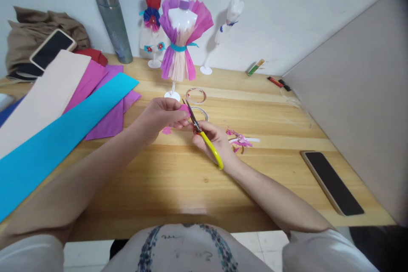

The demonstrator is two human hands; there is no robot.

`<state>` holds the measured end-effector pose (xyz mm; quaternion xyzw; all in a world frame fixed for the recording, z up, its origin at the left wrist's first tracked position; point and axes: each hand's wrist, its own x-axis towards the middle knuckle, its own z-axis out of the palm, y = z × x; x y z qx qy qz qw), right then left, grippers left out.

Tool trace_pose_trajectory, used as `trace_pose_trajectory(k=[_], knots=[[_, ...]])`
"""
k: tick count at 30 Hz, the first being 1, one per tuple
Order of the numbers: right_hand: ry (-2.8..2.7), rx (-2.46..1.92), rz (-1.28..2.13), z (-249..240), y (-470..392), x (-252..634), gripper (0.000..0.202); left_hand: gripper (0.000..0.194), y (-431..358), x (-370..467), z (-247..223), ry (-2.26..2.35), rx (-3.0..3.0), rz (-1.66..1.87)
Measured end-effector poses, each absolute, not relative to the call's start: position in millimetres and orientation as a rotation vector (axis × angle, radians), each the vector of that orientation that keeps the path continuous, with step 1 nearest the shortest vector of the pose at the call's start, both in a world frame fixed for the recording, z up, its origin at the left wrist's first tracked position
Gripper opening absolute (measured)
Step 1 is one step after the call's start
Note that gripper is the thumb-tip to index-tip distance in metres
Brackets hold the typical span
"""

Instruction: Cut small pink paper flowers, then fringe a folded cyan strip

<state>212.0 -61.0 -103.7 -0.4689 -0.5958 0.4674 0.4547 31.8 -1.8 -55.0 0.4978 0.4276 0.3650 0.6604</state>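
Observation:
Near the middle of the table, my left hand [162, 115] pinches a small pink paper piece [185, 109] between thumb and fingers. My right hand [215, 140] is closed on scissors [207, 142] with yellow handles. Their dark blades point up and left, slightly parted, beside the pink paper. A small pink cutout [166, 130] lies on the table just below my left hand. Right of my right hand is a pile of pink scraps [240, 140]. Two tape rolls, one reddish [196, 96] and one pale [204, 112], lie behind my hands.
Small mannequins in paper outfits, one with a purple dress [180, 42], stand along the wall beside a tall flask [114, 25]. Blue, cream and purple paper strips [73, 123] cover the left side. One phone [333, 182] lies at right, another [52, 49] at back left.

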Motion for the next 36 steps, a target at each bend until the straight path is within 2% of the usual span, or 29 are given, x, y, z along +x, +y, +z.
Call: trace_pose_trajectory(k=[5, 9, 14, 27, 36], knots=[[-1.485, -1.153, 1.156, -102, -61, 212, 0.039, 0.023, -9, 39, -56, 0.911, 0.892, 0.876], [-1.471, -1.155, 1.151, -102, -61, 212, 0.040, 0.021, -14, 43, -61, 0.871, 0.807, 0.916], [-1.458, -1.158, 1.161, -100, -61, 211, 0.043, 0.017, -17, 43, -63, 0.843, 0.792, 0.951], [-1.494, -1.185, 1.129, -98, -61, 211, 0.044, 0.024, -13, 40, -56, 0.884, 0.861, 0.908], [-1.462, -1.158, 1.156, -98, -62, 211, 0.040, 0.018, -19, 44, -57, 0.898, 0.917, 0.992]])
